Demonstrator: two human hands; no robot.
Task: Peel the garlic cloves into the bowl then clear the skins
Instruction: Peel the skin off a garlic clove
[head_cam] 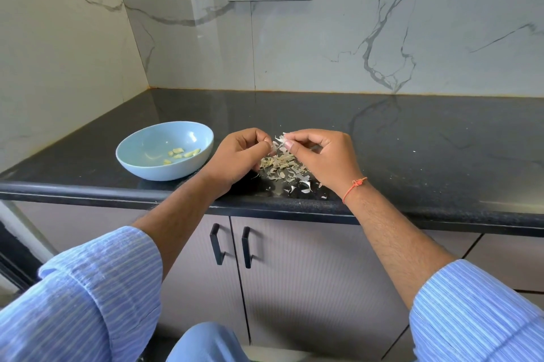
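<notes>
Two hands are meeting above a heap of skins (279,166) near the front edge of the dark surface (397,138). The left hand (235,160) is curling its fingers (263,141) around a garlic clove (275,147), and the right hand (321,155) is pinching a pale flap of skin at the clove's far end between thumb and forefinger. The clove itself is mostly hidden by fingers and loose skin; its long axis appears to be running roughly left to right between the two hands, though which end is the tip cannot be told.

Several peeled cloves (179,153) are lying in the blue bowl (147,169), which is standing just left of the left hand, with most of their long axes running roughly left to right across the bowl floor.

Judged from this layout, the peeling step is under way and the clearing of skins is not yet begun. The next move is likely calling for the right hand to draw the skin away while the left is holding the clove firm, then for the bare clove to be carried leftward and dropped into the bowl.
</notes>
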